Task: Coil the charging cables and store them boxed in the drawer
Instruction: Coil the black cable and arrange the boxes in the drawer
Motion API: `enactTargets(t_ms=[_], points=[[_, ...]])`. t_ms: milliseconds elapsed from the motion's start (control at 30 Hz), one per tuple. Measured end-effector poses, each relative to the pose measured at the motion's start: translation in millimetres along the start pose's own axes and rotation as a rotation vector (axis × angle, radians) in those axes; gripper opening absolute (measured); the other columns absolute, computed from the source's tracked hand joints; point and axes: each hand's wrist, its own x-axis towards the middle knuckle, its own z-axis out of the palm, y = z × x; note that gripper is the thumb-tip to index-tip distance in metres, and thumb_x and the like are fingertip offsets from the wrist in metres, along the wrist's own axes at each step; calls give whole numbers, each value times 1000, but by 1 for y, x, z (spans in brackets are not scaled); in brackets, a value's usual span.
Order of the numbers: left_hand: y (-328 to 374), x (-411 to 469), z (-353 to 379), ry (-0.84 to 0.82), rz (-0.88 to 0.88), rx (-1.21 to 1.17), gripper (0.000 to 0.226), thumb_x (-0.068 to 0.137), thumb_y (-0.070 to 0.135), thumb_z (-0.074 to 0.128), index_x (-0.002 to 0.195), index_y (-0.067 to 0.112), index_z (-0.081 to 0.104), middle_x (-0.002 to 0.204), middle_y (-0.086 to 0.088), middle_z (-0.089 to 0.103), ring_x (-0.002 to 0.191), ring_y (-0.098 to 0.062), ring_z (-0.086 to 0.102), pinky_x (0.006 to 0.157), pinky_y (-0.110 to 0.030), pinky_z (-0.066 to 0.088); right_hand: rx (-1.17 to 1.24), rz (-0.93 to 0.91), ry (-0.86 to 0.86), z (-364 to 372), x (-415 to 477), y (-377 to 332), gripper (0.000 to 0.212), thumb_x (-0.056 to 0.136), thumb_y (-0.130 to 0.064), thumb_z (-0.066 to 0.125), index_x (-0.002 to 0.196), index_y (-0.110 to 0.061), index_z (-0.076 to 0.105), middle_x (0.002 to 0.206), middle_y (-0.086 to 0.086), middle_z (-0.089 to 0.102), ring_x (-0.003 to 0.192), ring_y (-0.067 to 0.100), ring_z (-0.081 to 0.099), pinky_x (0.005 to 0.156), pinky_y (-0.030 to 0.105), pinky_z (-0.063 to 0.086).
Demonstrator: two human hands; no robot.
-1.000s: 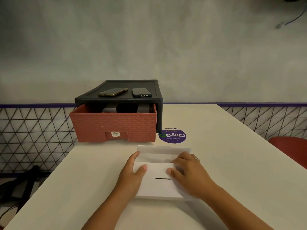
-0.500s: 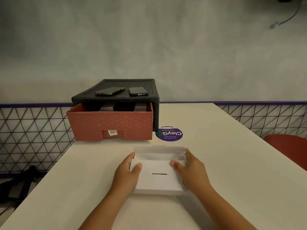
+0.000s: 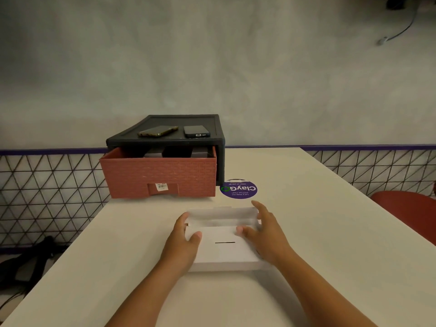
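- White box flat on table, front & centre, far flap standing up; apart from red drawer.
- L hand clasping box's L end: thumb on lid, fingers curled round side.
- R hand clasping R end: thumb on lid, fingers round far corner by flap.
- Drawer pulled out of black cabinet, dark items inside.
- Purple sticker just beyond box.

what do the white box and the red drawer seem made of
White box: likely thin matte cardboard, judging by its folded flap and cut slot. Red drawer: probably moulded plastic, matte, with a raised brick pattern across its front.
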Motion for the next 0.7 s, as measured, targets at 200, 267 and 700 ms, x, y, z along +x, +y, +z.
enactTargets(t_ms=[200,267,700], points=[[-4,-8,0,10,88,25,65,85,29,66,140,27,33,140,-1,40,122,-10,39,96,-20,29,-148,-84,49,1,-2,3,56,75,-63,57,114,-24,64,115,-1,48,89,-1,45,76,16,32],[-3,-9,1,31,105,61,52,85,34,65,132,25,44,136,1,41,112,-6,39,91,-18,27,-237,-110,33,2,-3,3,69,71,-76,42,112,-26,66,110,-1,49,90,-4,45,72,17,34],[-1,-2,4,76,141,184,36,91,28,57,126,19,52,136,-1,40,113,-12,45,88,-16,28,-360,-73,-11,5,-2,-6,59,73,-60,63,121,-27,55,116,-8,42,114,18,47,90,29,41]])
